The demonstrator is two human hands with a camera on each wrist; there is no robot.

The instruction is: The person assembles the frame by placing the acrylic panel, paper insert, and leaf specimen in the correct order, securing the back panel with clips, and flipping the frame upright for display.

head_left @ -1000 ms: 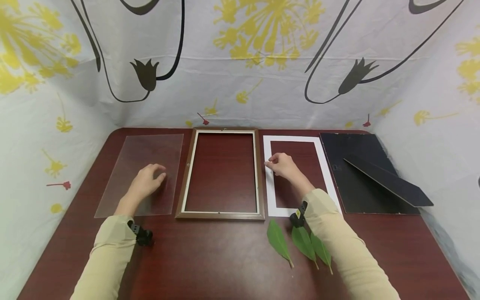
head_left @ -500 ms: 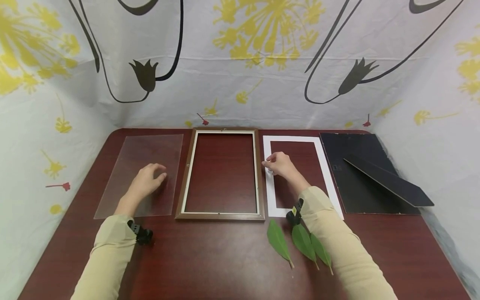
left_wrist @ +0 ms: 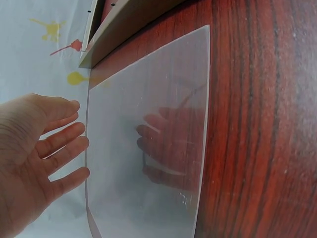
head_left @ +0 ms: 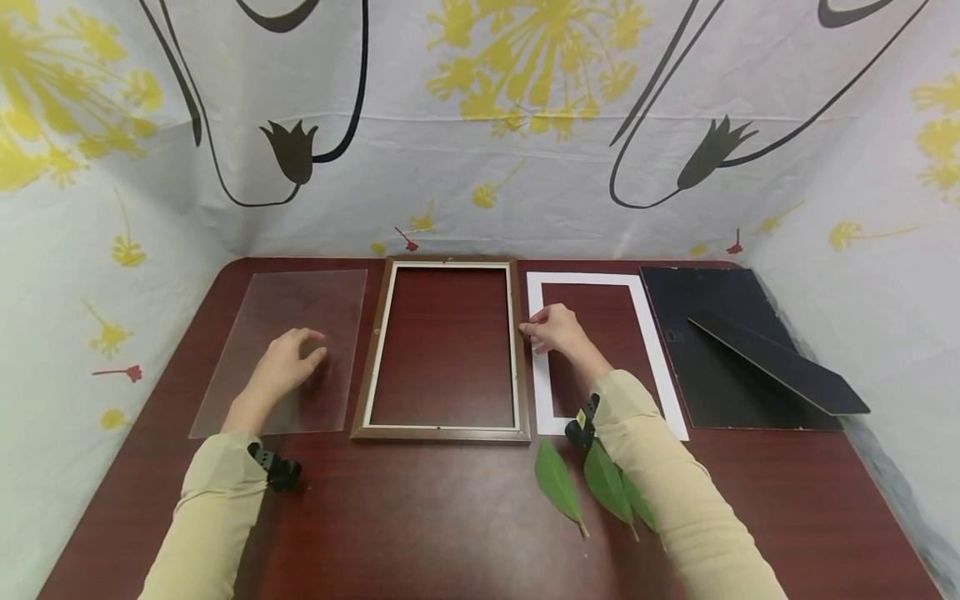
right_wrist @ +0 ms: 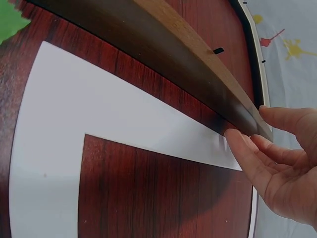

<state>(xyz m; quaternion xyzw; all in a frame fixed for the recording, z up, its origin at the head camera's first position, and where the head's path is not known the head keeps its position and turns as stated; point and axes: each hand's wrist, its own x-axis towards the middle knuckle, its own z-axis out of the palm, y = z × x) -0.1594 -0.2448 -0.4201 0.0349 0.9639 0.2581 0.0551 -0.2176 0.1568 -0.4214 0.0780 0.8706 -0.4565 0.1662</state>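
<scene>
Just above the clear sheet (head_left: 300, 300), with nothing in hold: the left hand (head_left: 283, 367), relaxed and open, fingers gently bent and apart, tips aimed toward the frame (head_left: 442, 434). In the left wrist view, palm partly in sight, with a reflection of the fingers in the sheet below.

Close by the frame's right rail: the right hand (head_left: 558, 331), half open, with a gap between the fingertips and no closed grip. In the right wrist view, 1 fingertip up by the rail's top edge, others lower, over the left strip of the white mat (head_left: 551, 426); contact with the rail impossible to tell.

Behind the hands, 2 forearms in pale sleeves (head_left: 675, 483), the left slanting up and rightward, the right up and leftward, with a small black camera (head_left: 285, 473) at each wrist.

Farther out, on the dark red surface (head_left: 412, 517), a row of 4: clear sheet leftmost, then frame, white mat, and black panel (head_left: 712, 383) with a slanted flap (head_left: 795, 370). Nearer than the mat, 3 green leaves (head_left: 557, 483), partly behind the right sleeve. Beyond everything, a white cloth (head_left: 420, 150) with yellow and grey plant prints.
</scene>
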